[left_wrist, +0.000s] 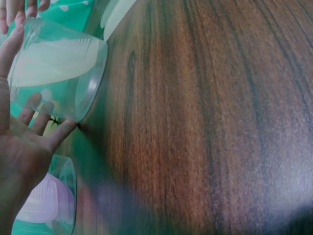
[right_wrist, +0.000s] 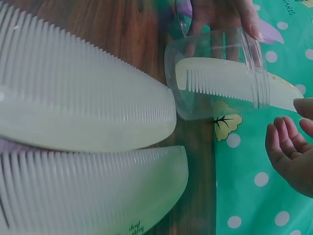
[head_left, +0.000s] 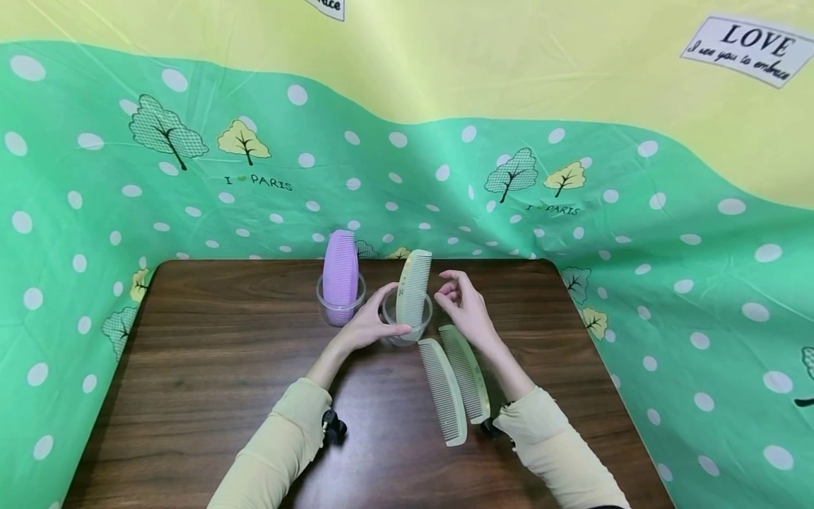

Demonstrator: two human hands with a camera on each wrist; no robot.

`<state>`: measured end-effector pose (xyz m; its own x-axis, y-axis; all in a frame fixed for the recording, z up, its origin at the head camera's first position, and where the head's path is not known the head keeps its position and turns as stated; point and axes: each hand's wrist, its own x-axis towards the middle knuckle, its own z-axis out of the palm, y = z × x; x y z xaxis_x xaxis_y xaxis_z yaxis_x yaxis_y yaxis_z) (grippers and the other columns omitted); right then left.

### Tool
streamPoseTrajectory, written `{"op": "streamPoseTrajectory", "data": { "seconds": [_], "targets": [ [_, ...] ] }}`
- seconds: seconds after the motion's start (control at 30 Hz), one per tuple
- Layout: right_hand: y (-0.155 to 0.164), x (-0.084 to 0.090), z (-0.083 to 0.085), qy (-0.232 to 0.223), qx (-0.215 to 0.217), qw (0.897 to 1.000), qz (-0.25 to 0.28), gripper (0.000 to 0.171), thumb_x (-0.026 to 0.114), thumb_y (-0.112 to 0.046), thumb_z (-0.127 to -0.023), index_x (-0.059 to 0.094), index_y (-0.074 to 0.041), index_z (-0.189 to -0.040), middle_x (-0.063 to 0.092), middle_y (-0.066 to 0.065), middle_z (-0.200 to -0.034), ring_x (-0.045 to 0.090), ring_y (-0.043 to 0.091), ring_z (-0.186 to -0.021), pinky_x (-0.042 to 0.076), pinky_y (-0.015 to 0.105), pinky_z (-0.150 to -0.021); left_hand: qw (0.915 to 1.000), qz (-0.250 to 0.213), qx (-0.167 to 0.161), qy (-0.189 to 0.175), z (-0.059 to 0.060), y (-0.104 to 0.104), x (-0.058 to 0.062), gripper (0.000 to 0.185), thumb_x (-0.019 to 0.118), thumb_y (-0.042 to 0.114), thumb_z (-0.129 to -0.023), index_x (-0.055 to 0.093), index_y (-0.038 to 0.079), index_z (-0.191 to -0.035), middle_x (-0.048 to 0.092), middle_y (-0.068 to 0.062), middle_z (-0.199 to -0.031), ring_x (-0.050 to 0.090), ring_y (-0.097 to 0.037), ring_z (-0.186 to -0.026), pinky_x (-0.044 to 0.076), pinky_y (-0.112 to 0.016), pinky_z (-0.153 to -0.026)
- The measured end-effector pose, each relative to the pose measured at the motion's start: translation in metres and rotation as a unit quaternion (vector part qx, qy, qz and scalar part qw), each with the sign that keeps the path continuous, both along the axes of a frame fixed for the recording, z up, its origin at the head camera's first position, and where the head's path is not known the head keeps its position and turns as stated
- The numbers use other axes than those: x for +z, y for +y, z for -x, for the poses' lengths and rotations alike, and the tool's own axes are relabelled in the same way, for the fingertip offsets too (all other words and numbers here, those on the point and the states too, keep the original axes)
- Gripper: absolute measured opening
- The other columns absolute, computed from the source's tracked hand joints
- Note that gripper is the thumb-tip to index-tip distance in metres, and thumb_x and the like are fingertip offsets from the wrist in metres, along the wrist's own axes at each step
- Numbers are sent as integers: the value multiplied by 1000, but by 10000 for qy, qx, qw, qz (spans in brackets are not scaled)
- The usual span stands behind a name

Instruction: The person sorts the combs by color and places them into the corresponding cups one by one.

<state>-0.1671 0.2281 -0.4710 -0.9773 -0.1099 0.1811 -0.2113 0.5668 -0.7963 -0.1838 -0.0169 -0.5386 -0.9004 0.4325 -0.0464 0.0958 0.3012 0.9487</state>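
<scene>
We see the left hand (head_left: 369, 324) wrapped around the side of a clear plastic cup (head_left: 407, 322), thumb in front and fingers curled round its far wall, so the hand holds the cup steady on the wooden table (head_left: 210, 367). Inside that cup a pale yellow-green comb (head_left: 414, 286) stands on end, leaning a little to the right, its upper half rising well above the rim. Just to the right of the cup, the right hand (head_left: 461, 304) hovers with fingers loosely curled and parted, holding nothing; its fingertips sit near the standing comb's top but apart from it. Below that hand, beside the wrist, two more pale combs (head_left: 454, 382) lie flat on the table side by side, touching along their length, their upper ends close to the cup's base. To the left of the left hand, beyond its knuckles, a second clear cup (head_left: 340, 302) stands near, carrying an upright purple comb (head_left: 340, 272). Behind the table hangs a green and yellow cloth (head_left: 572, 184) with white dots and printed trees.
</scene>
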Motion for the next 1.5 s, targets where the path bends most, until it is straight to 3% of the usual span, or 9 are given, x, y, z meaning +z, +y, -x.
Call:
{"op": "streamPoseTrajectory", "data": {
  "seconds": [0.53, 1.2, 1.5],
  "targets": [
    [11, -4, -33, 4, 441, 9970, -633, 49, 69, -12, -99, 50, -10, -144, 67, 10, -107, 65, 20, -91, 55, 27, -79, 9999, 111, 62, 40, -2, 1, -2, 105, 90, 47, -76, 30, 31, -161, 36, 0, -165, 34, -24, -153, 29, -52, -126],
    [13, -19, -62, -391, 678, 9913, -1059, 59, 70, -12, -98, 43, -13, -151, 63, 17, -120, 62, 20, -95, 53, 24, -72, 9999, 124, 33, 95, -1, 0, 0, 101, 89, 48, -77, 29, 41, -158, 35, -1, -165, 35, -24, -152, 30, -52, -125],
    [15, -31, -76, -325, 691, 9871, -1410, 66, 76, -14, -94, 44, -12, -152, 64, 14, -118, 66, 24, -96, 52, 25, -72, 9999, 62, 31, 116, -3, 1, 0, 104, 89, 46, -78, 29, 31, -161, 36, -2, -165, 35, -24, -153, 30, -53, -125]
  ]
}}
